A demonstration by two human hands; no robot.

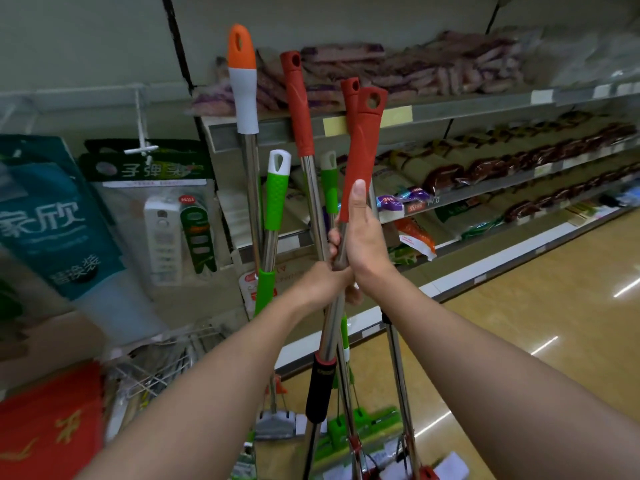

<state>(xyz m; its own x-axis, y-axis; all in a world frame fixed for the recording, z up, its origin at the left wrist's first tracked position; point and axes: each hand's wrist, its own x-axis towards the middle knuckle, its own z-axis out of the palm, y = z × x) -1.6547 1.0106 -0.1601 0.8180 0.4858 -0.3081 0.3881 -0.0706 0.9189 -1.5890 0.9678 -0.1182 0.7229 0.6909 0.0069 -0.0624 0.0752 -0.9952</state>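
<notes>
Well, the shelf (450,114) on the right carries rows of packets (415,67), purple-toned on the top tier and brown ones on the tiers below. A wire rack (162,368) sits low on the left, its contents too blurred to tell. Above it hang a boxed power strip (173,230) and a teal pack (59,230).

The mop (363,147), with its red grip, is held upright in front of the shelf, above the glossy floor (519,323). The right hand (363,244) is wrapped round it where the red grip meets the steel pole, thumb laid up along the grip. The left hand (325,282) is curled round the pole just below, touching the right.

Other mops (298,109) stand close behind and beside it, with orange, red and green grips, their poles crossing its own. Green mop heads (363,431) crowd the floor below.
</notes>
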